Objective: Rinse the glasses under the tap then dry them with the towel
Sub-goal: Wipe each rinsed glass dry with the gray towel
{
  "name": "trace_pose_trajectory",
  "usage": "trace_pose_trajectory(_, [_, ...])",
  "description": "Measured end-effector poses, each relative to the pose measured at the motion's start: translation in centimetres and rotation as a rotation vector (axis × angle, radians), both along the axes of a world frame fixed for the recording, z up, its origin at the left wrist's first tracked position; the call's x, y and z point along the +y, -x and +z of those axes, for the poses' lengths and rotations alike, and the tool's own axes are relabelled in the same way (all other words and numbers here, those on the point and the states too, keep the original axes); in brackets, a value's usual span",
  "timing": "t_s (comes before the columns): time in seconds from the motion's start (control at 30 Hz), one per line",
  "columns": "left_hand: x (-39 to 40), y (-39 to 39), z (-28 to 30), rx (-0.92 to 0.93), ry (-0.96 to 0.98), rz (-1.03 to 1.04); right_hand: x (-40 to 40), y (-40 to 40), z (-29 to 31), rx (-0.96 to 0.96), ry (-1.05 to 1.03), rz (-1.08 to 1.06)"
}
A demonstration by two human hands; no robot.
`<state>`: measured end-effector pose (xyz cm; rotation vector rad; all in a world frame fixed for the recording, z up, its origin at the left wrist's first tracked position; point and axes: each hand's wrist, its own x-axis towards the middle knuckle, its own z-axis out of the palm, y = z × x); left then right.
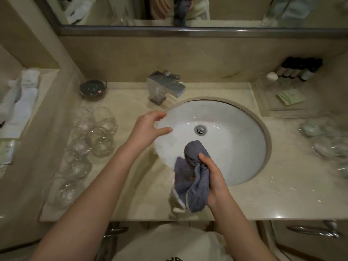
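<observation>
My right hand [212,178] grips a grey-blue towel [194,181] over the front of the white sink [235,151]; the towel's bunched end points up toward the drain. My left hand [150,127] hovers over the sink's left edge with fingers loosely curved, and I see no glass in it. Several clear glasses [101,141] stand on the counter left of the sink. More glasses [320,140], blurred, sit on the counter at the right. The chrome tap [165,87] stands behind the sink, and I see no water running.
A dark glass bowl [93,88] sits at the back left. White rolled towels [20,102] lie on a side ledge. Small dark bottles [301,70] and a packet [291,97] on a tray occupy the back right. A mirror [188,10] runs above.
</observation>
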<state>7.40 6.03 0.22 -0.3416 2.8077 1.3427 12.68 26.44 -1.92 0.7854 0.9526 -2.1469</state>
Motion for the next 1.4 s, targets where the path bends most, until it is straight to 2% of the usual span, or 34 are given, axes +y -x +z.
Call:
trace_pose_trajectory(0.1, [5.9,2.4,-0.2,-0.05,-0.073,-0.116,3.9,0.5,0.2,0.009,0.055,-0.082])
trace_pose_trajectory(0.2, [12.2,4.7,-0.2,-0.087,-0.124,-0.223,8.4,1.4,-0.2,-0.001,0.011,-0.215])
trace_pose_trajectory(0.5, [31.0,10.3,-1.4,-0.228,-0.115,-0.491,22.0,4.6,-1.3,-0.023,0.034,-0.449])
trace_pose_trajectory(0.67, [39.4,12.6,-2.4,-0.29,-0.088,-0.561,26.7,5.9,-2.6,-0.064,0.007,-0.484])
trace_pose_trajectory(0.83, [45.8,13.7,-3.4,-0.318,-0.028,-0.501,30.0,6.3,-3.8,-0.09,0.04,-0.477])
trace_pose_trajectory(1.0, [49.3,13.6,-4.6,-0.246,0.017,-0.344,32.3,6.6,-4.5,-0.068,0.056,-0.481])
trace_pose_trajectory(1.2, [51.1,12.9,-5.9,-0.162,-0.049,-0.2,33.3,7.0,-5.3,-0.03,0.004,-0.49])
trace_pose_trajectory(1.4, [50.1,12.7,-6.8,-0.074,-0.074,-0.249,33.6,6.2,-5.1,-0.024,0.051,-0.458])
